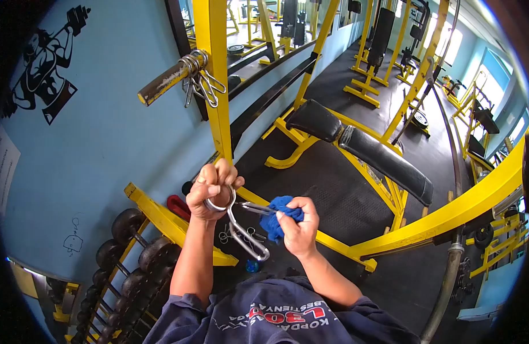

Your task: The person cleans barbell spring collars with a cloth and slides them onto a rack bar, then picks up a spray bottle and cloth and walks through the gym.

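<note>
The person wore a dark navy shirt (pixel 236 312) with short sleeves (pixel 187 305), bearing white lettering (pixel 327 314) and red, white-edged characters (pixel 314 312); left hand (pixel 214 192) and right hand (pixel 300 227) were bare.

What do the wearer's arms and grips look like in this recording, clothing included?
The left grip and right grip are ungloved human hands. Both forearms are uncovered, with no watch or bracelet visible. Short navy sleeves belong to a navy shirt with white and red lettering. Whether there are finger rings, I cannot tell.
</note>
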{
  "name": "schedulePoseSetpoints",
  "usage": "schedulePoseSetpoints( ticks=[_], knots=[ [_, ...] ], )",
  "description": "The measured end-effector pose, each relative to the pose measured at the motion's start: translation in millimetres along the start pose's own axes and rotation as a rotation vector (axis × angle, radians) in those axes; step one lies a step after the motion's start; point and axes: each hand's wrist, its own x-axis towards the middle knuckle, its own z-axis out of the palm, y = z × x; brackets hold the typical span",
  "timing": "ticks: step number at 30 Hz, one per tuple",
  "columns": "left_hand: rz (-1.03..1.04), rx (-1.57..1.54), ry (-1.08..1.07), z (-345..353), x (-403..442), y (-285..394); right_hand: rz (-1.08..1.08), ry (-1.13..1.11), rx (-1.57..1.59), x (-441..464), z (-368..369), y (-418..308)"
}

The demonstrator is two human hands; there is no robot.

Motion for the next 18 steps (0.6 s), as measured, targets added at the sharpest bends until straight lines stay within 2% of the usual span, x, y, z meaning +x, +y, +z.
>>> schedulePoseSetpoints(
  ticks=[1, 3, 5, 7, 9, 10, 12, 13, 14, 16, 18],
  knots=[
    [-0.071, 0.110, 0.057, -3.5, -1.3, 1.1, -0.112, 0.086, -0.082, 3.9, 1.7, -4.7],
    [-0.213, 0.141, 0.296, -0.5, -4.4, -3.5, -0.368, 0.185, -0.218, 12.1, -4.2, -4.0],
    [-0.253, 0.309, 0.584, 3.5, -11.6, -18.4, -0.723, 0.131, -0.372, 27.1, -9.9, -16.8],
    [-0.266, 0.288, 0.757, 21.3, -9.7, -36.0, -0.839, -0.003, -0.370, 29.4, -11.8, -15.1],
    [-0.103, 0.308, 0.911, 2.4, -3.3, -59.4, -0.706, -0.074, -0.240, 19.2, -9.0, -19.5],
    [-0.063, 0.270, 0.919, -0.1, -2.2, -60.2, -0.553, -0.055, -0.103, 10.2, -4.9, -20.6],
    [0.018, 0.243, 0.955, 0.1, 1.5, -57.5, -0.285, -0.015, -0.045, -10.7, -6.6, -17.9],
    [0.027, 0.241, 0.959, -0.8, 2.2, -57.1, -0.156, 0.015, 0.030, -14.8, -5.2, -19.6],
    [0.112, 0.287, 0.960, -1.9, 1.1, -56.9, -0.153, 0.008, 0.033, -13.9, -6.9, -18.5],
    [0.196, 0.339, 0.966, -3.9, -3.7, -54.6, 0.144, -0.114, 0.133, -11.4, -12.3, -16.2],
    [0.247, 0.390, 0.852, -4.7, -7.3, -50.6, 0.280, -0.213, 0.180, 2.1, -13.0, -17.3]
  ],
)
